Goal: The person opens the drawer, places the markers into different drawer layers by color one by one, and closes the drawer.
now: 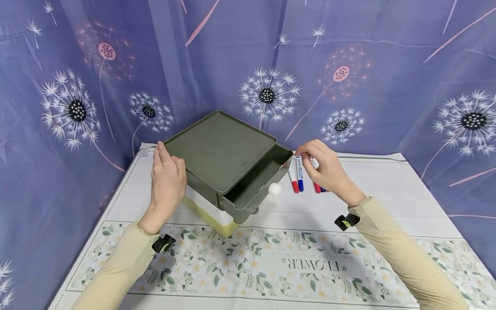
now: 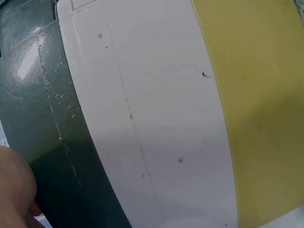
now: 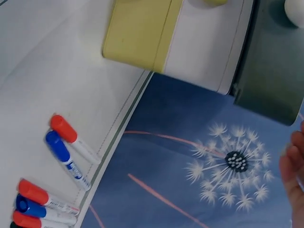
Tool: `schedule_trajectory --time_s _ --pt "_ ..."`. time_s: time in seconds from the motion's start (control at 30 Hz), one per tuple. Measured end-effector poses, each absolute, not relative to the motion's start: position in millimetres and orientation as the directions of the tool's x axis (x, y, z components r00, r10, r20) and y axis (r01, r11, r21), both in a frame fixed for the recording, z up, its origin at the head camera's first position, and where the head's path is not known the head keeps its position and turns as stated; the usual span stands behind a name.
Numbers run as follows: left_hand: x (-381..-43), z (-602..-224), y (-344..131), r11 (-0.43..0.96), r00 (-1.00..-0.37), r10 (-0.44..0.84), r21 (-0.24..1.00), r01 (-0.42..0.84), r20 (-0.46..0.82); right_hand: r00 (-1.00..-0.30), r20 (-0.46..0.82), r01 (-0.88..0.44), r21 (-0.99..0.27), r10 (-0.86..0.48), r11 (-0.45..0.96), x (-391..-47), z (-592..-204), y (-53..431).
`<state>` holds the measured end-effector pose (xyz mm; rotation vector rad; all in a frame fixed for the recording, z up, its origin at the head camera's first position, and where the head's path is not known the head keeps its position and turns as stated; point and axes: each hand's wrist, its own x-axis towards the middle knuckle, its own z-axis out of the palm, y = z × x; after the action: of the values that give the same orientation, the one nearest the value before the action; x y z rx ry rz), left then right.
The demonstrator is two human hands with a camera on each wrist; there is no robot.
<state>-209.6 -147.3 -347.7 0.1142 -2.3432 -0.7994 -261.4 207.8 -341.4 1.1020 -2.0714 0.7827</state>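
Note:
A small desktop drawer box, dark green above with white and yellow tiers below, sits turned at an angle, and its green top drawer is pulled out. The white round knob is on that drawer's front. My left hand grips the box's left side near the top rim; in the left wrist view part of the hand shows against the green wall. Beside the drawer's far right corner is my right hand, fingers bent. I cannot tell whether they pinch anything.
Red and blue markers lie on the table right of the box: a blue marker and a red marker side by side, others partly behind the right hand. A patterned curtain hangs behind the white, flower-printed tablecloth.

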Motion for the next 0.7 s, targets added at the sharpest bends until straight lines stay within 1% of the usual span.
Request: schedule_trajectory --time_s 0.17,0.37,0.47,0.7 --pt "-208.3 -346.1 -147.7 0.798 -0.803 -0.275 0.592 0.116 0.529 -0.529 0.706 -0.8 -0.228 -0.471 0.555 -264.5 -347.5 216.1" --pt "-208.6 -344.6 -147.8 0.767 -0.829 -0.279 0.631 0.111 0.485 -0.588 0.666 -0.751 -0.241 -0.458 0.614 -270.3 -356.3 224.4" --pt "-208.7 -344.0 -147.6 0.752 -0.839 -0.288 0.651 0.101 0.462 -0.63 0.633 -0.719 -0.254 -0.451 0.647 -272.5 -360.0 228.1" --pt "-208.2 -343.1 -147.2 0.721 -0.849 -0.296 0.685 0.101 0.437 -0.724 0.581 -0.613 -0.297 -0.371 0.732 -280.1 -370.1 239.2"
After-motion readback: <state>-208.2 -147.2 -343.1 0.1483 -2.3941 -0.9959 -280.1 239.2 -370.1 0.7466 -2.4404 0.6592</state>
